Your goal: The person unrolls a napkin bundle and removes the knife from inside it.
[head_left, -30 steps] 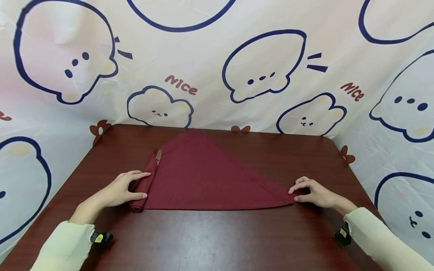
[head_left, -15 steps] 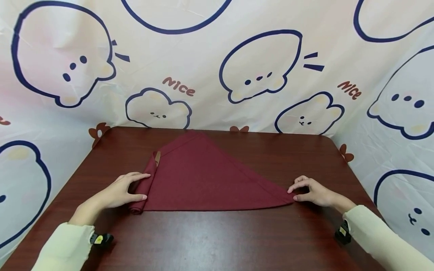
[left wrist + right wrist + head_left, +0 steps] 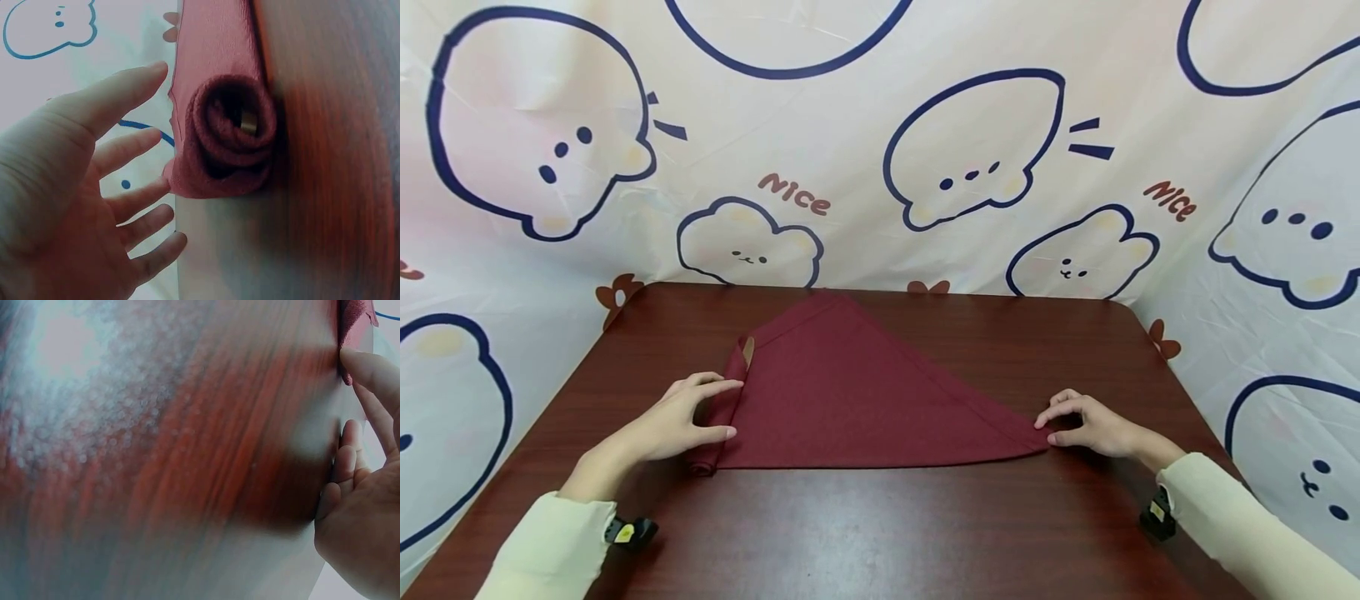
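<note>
A dark red cloth napkin [image 3: 865, 392], folded to a triangle, lies on the table with its left side wound into a roll [image 3: 228, 137]. A flat tan tip [image 3: 748, 352], maybe wood, pokes from the far end of the roll; the rest of it is wrapped up. My left hand [image 3: 681, 421] is over the roll, fingers and thumb spread; the left wrist view shows them beside the cloth, not gripping it. At the right corner of the napkin, my right hand [image 3: 1093, 427] pinches the tip between thumb and fingers, low at the tabletop.
The brown wooden table [image 3: 880, 533] has its back edge against a patterned cloth backdrop [image 3: 865, 125], which also hangs along both sides. A black strap device [image 3: 631, 533] sits on the left wrist, another device [image 3: 1159, 515] on the right.
My left hand has shifted slightly right and its fingers have come up off the roll they rested on. The right hand and the napkin have stayed in place.
</note>
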Motion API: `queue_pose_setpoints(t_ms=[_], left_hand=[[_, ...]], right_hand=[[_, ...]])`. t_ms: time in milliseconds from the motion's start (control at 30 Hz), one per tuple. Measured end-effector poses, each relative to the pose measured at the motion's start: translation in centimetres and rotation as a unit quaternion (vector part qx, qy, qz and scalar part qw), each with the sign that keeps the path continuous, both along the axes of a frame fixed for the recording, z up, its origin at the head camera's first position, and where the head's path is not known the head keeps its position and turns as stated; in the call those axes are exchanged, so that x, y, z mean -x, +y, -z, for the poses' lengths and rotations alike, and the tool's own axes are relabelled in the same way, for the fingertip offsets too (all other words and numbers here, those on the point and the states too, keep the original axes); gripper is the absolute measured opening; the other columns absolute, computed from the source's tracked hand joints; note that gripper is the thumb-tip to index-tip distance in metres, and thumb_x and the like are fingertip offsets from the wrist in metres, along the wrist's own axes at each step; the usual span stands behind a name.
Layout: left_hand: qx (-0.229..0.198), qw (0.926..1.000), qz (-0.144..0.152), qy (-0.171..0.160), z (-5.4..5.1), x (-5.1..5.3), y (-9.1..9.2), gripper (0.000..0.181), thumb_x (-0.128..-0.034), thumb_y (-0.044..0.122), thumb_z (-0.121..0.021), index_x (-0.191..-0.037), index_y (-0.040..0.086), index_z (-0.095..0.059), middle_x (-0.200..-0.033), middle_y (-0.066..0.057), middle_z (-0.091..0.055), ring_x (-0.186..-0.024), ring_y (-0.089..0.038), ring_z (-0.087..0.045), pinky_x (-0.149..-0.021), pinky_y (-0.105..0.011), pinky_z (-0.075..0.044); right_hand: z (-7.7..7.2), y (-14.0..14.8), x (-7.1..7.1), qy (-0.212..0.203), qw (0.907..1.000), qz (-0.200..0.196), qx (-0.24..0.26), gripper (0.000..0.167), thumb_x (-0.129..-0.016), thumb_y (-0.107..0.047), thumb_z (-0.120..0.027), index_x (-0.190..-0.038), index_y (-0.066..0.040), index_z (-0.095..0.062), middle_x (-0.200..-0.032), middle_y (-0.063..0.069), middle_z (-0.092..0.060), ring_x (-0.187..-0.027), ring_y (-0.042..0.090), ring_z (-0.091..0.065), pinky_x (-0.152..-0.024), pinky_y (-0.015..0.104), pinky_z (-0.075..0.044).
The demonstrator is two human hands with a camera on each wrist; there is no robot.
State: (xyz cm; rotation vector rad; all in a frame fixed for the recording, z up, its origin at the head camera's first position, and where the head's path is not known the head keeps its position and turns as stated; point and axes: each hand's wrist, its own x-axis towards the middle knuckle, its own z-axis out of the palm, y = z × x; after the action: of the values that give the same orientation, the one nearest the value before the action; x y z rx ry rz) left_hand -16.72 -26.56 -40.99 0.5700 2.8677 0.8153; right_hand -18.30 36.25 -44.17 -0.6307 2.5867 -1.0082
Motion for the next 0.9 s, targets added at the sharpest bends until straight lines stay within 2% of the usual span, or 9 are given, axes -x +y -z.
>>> queue_pose_setpoints(t_ms=[267, 467, 900], left_hand=[[0.01, 0.9999, 0.002, 0.009, 0.0, -0.2, 0.7, 0.066, -0.0843, 0.037, -0.081, -0.141, 0.012, -0.059, -0.137, -0.022, -0.05, -0.125, -0.043, -0.041, -0.096, -0.066, -0.044], [0.033, 0.9994, 0.001, 0.008, 0.5, -0.1, 0.8, 0.067, -0.0823, 0.039, -0.082, -0.141, 0.014, -0.06, -0.135, -0.023, -0.051, -0.122, -0.043, -0.044, -0.095, -0.061, -0.045], [0.049, 0.9987, 0.0, 0.015, 1.2, 0.3, 0.8, 0.061, -0.0789, 0.032, -0.085, -0.133, 0.013, -0.066, -0.124, -0.017, -0.052, -0.115, -0.039, -0.045, -0.092, -0.055, -0.044]], right_hand=[[-0.2, -0.2, -0.1, 0.011, 0.9999, -0.007, 0.002, 0.015, -0.089, -0.018, -0.077, -0.104, -0.015, -0.077, -0.111, 0.005, -0.053, -0.104, -0.004, -0.039, -0.089, 0.024, -0.037], [0.0, -0.1, 0.1, 0.007, 1.0, -0.003, -0.004, 0.015, -0.089, -0.02, -0.077, -0.104, -0.016, -0.077, -0.113, 0.005, -0.053, -0.105, -0.004, -0.04, -0.091, 0.026, -0.037], [0.0, 0.1, 0.0, 0.005, 1.0, -0.003, -0.006, 0.016, -0.089, -0.02, -0.077, -0.105, -0.017, -0.077, -0.111, 0.005, -0.052, -0.104, -0.003, -0.04, -0.091, 0.026, -0.037]])
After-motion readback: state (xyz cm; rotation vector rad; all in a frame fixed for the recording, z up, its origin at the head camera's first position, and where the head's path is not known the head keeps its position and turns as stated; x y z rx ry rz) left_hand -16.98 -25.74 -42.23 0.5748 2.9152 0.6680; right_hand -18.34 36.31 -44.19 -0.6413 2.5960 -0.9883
